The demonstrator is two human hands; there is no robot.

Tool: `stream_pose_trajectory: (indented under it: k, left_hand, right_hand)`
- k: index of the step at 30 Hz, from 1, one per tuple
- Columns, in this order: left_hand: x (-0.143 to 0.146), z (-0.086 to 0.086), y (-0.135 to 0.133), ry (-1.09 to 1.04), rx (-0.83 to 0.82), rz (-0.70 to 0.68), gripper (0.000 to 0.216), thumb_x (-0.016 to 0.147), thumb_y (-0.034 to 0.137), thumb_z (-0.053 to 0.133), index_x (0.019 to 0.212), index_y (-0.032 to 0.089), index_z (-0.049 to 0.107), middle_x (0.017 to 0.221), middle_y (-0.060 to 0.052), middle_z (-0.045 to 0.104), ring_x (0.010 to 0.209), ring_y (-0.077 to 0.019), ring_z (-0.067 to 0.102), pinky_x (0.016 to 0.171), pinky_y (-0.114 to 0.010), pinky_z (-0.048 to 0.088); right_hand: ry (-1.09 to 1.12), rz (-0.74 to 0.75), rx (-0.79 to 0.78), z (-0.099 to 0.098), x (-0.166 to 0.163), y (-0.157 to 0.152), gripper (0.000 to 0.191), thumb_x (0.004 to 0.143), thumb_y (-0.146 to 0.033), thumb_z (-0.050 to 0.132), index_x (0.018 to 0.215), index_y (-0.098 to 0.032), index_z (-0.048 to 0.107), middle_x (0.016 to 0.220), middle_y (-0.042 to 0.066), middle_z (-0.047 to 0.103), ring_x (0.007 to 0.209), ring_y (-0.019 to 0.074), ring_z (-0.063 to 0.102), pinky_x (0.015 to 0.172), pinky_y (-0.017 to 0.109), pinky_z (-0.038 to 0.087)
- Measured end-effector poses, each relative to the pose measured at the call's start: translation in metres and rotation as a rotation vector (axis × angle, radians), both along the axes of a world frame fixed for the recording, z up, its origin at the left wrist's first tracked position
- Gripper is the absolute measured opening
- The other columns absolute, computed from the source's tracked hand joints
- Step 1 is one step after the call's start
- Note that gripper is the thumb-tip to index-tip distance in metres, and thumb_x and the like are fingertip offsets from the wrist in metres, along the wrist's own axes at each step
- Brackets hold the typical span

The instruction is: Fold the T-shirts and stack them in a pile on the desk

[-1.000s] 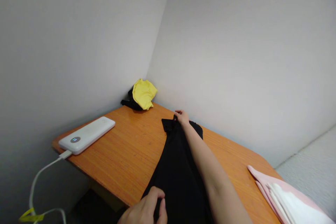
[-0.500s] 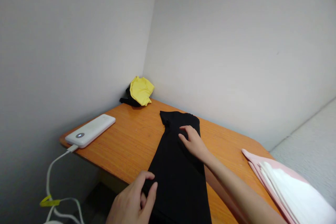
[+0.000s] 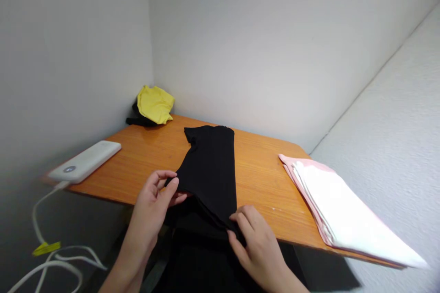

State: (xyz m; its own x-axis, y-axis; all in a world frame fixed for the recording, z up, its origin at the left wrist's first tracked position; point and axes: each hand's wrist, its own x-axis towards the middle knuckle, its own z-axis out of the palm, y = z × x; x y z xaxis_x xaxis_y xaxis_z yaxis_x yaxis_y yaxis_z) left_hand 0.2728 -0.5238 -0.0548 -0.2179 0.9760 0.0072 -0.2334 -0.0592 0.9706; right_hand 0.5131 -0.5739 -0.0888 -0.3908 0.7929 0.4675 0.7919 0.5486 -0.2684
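Observation:
A black garment (image 3: pixel 210 165) lies folded lengthwise on the orange wooden table (image 3: pixel 261 178), its lower part hanging over the near edge. My left hand (image 3: pixel 153 203) pinches the garment's left edge near the table's front. My right hand (image 3: pixel 256 242) grips the garment's right edge at the table's front edge, fingers curled into the cloth.
Folded pink and white cloths (image 3: pixel 340 213) are stacked on the table's right end. A yellow cloth over a dark one (image 3: pixel 153 105) sits in the far corner. A white power bank (image 3: pixel 84 161) with a white cable (image 3: pixel 44 238) lies at the left edge. Walls close in on two sides.
My right hand drew back from the garment's far end to its near right edge. My left hand shifted to pinch the left edge. The view swung to the right.

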Motion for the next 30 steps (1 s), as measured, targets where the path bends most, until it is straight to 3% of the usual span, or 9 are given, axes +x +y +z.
stream_pose_trajectory:
  k: [4, 7, 10, 12, 17, 20, 23, 27, 30]
  left_hand:
    - [-0.007, -0.013, -0.014, 0.169, -0.045, -0.069, 0.04, 0.072, 0.053, 0.07, 0.089, 0.021, 0.052, 0.072, 0.004, 0.062, 0.056, -0.0134, 0.064, 0.05, -0.021, 0.05]
    - [-0.013, -0.03, -0.033, 0.368, -0.124, -0.237, 0.039, 0.079, 0.059, 0.06, 0.082, 0.021, 0.052, 0.058, 0.006, 0.055, 0.047, -0.0125, 0.058, 0.044, -0.02, 0.043]
    - [-0.017, -0.031, -0.043, 0.593, -0.228, -0.368, 0.042, 0.086, 0.064, 0.047, 0.09, 0.023, 0.054, 0.048, 0.007, 0.053, 0.036, -0.0122, 0.051, 0.037, -0.019, 0.035]
    - [-0.021, -0.022, -0.034, 0.734, -0.215, -0.33, 0.044, 0.088, 0.065, 0.041, 0.099, 0.024, 0.055, 0.046, 0.007, 0.052, 0.033, -0.0131, 0.05, 0.036, -0.02, 0.032]
    - [-0.026, 0.0, 0.058, 1.104, -0.026, -0.062, 0.042, 0.094, 0.055, 0.034, 0.1, 0.021, 0.058, 0.068, -0.002, 0.068, 0.067, -0.0207, 0.068, 0.057, -0.026, 0.044]
    - [-0.022, -0.001, 0.13, 1.285, -0.092, 0.008, 0.039, 0.096, 0.044, 0.037, 0.095, 0.016, 0.064, 0.092, -0.013, 0.072, 0.093, -0.0273, 0.067, 0.077, -0.034, 0.047]
    - [-0.016, -0.005, 0.186, 1.345, -0.195, 0.043, 0.036, 0.096, 0.039, 0.044, 0.094, 0.011, 0.066, 0.102, -0.018, 0.069, 0.103, -0.029, 0.064, 0.087, -0.042, 0.046]
    - [-0.011, -0.009, 0.235, 1.383, -0.3, 0.061, 0.036, 0.094, 0.046, 0.052, 0.105, 0.013, 0.063, 0.109, -0.009, 0.066, 0.102, -0.0219, 0.063, 0.093, -0.045, 0.048]
    - [-0.007, -0.016, 0.262, 1.394, -0.278, 0.046, 0.037, 0.092, 0.046, 0.056, 0.107, 0.014, 0.063, 0.113, -0.009, 0.065, 0.106, -0.0233, 0.061, 0.096, -0.048, 0.046]
  right_hand:
    - [0.077, -0.014, 0.106, -0.006, 0.013, -0.006, 0.013, 0.089, -0.01, 0.044, 0.096, -0.019, 0.05, 0.086, 0.005, 0.053, 0.079, 0.0188, 0.053, 0.068, 0.032, 0.047]
    - [0.03, -0.047, 0.136, -0.009, 0.024, -0.01, 0.011, 0.083, -0.009, 0.046, 0.087, -0.02, 0.047, 0.08, 0.004, 0.05, 0.075, 0.0188, 0.052, 0.064, 0.031, 0.046]
    - [-0.065, -0.006, 0.03, 0.005, 0.032, -0.007, 0.011, 0.079, -0.018, 0.056, 0.08, -0.022, 0.046, 0.081, 0.004, 0.051, 0.075, 0.0194, 0.053, 0.064, 0.032, 0.047]
    - [-0.081, 0.039, -0.051, 0.024, 0.033, 0.007, 0.014, 0.081, -0.028, 0.061, 0.084, -0.021, 0.049, 0.087, 0.004, 0.055, 0.08, 0.0199, 0.054, 0.069, 0.033, 0.049]
    - [-0.061, 0.018, -0.021, 0.057, 0.013, 0.101, 0.03, 0.094, -0.045, 0.049, 0.106, -0.019, 0.057, 0.103, 0.009, 0.062, 0.099, 0.0238, 0.057, 0.089, 0.04, 0.046]
    - [-0.161, -0.013, -0.082, 0.05, -0.016, 0.177, 0.051, 0.096, -0.05, 0.042, 0.126, -0.011, 0.055, 0.122, 0.016, 0.06, 0.118, 0.0272, 0.052, 0.101, 0.042, 0.039]
    - [-0.252, -0.032, -0.196, 0.035, -0.049, 0.234, 0.06, 0.099, -0.045, 0.034, 0.14, -0.002, 0.043, 0.145, 0.021, 0.043, 0.139, 0.0283, 0.032, 0.112, 0.041, 0.026]
    - [-0.284, -0.048, -0.389, 0.012, -0.078, 0.264, 0.073, 0.096, -0.064, 0.025, 0.151, -0.016, 0.029, 0.158, 0.014, 0.018, 0.146, 0.0364, 0.007, 0.114, 0.059, 0.011]
    - [-0.29, -0.081, -0.389, -0.004, -0.084, 0.264, 0.083, 0.089, -0.075, 0.024, 0.154, -0.023, 0.018, 0.16, 0.011, 0.008, 0.145, 0.0412, -0.002, 0.108, 0.07, 0.002]
